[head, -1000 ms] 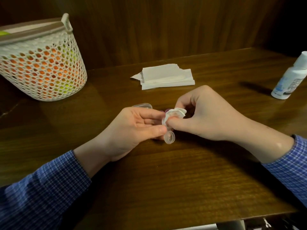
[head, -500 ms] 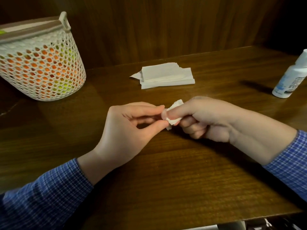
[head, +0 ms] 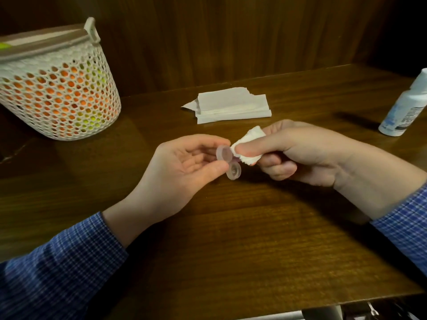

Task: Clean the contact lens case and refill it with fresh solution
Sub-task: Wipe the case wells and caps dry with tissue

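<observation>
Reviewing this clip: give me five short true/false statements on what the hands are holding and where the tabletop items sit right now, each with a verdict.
1. The left hand pinches the contact lens case. True.
2. The right hand holds the solution bottle. False: it grips a crumpled tissue; the bottle stands untouched at the table's right edge.
3. The tissue stack lies beyond the hands. True.
4. The mesh basket sits to the right of the bottle. False: it stands at far left.
5. The case lies flat on the table. False: it is held in the left hand's fingers.
</observation>
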